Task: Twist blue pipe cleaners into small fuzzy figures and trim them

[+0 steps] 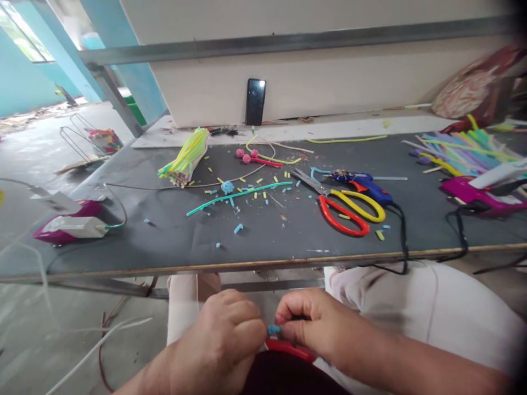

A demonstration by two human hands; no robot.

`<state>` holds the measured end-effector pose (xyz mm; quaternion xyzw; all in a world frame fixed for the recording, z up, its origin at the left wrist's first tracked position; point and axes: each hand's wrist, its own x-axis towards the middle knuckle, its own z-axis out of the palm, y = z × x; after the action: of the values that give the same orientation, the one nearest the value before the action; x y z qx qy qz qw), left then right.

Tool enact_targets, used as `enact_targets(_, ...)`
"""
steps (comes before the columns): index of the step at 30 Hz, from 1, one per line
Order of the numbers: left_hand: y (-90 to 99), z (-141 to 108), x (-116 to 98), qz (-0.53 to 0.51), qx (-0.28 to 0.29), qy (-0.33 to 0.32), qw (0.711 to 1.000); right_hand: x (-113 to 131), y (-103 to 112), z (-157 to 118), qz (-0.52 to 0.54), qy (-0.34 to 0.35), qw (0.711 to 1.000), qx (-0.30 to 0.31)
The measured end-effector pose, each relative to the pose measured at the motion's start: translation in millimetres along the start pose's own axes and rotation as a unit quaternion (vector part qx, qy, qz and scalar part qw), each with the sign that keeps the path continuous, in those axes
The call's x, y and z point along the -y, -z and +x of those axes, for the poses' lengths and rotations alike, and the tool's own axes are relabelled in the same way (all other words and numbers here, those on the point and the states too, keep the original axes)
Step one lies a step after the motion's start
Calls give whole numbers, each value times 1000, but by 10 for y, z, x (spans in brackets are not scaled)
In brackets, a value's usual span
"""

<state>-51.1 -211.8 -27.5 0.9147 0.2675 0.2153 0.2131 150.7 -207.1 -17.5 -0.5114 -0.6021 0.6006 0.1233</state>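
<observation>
At lower centre, the right hand [309, 323] pinches a short light-blue fuzzy piece [274, 329]; the left hand [234, 332] curls beside it, grip hidden, cannot tell.

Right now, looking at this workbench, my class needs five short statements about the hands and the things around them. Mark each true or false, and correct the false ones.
1. A small blue piece shows between the left hand and the right hand. True.
2. Both hands are over the middle of the table. False: they are in front of the near edge of the table, above the lap.
3. The scissors have one red and one yellow handle. True.
4. The phone lies flat, screen down. False: the phone is propped up, screen showing.
5. The glue gun by the scissors is pink. False: that glue gun is mainly blue.
</observation>
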Motion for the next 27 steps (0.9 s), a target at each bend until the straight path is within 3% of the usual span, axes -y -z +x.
enact_targets(2,-28,13,-6,-11,6,10,1000,10,36,18,130,-77,986,68)
enact_targets(5,-87,70,-10,-146,10,170,975,32,123,13,130,-84,980,123)
enact_targets(7,-106,127,-3,-282,15,299,912,49,165,-9,6,-12,996,85)
enact_targets(9,-103,180,17,-411,23,373,832,59,170,-42,-152,107,982,14)
enact_targets(12,-89,220,67,-535,40,410,737,52,131,-84,-369,254,893,-32)
enact_targets(15,-97,211,120,-574,66,424,697,56,118,-88,-494,336,801,-35)
enact_targets(17,-103,191,136,-574,82,419,699,68,135,-68,-514,360,778,-34)
enact_targets(18,-101,181,132,-559,90,410,715,69,144,-54,-507,364,781,-26)
enact_targets(20,-81,160,95,-483,103,364,790,43,138,-14,-454,345,821,18)
enact_targets(21,-68,150,65,-423,112,323,839,16,120,11,-406,311,858,52)
enact_targets(23,-46,134,1,-298,132,225,918,-45,61,71,-273,171,938,125)
enact_targets(25,-48,125,-36,-236,147,176,944,-53,27,135,-143,-7,973,180)
enact_targets(27,-68,127,-23,-253,121,231,932,60,99,171,-90,-70,976,185)
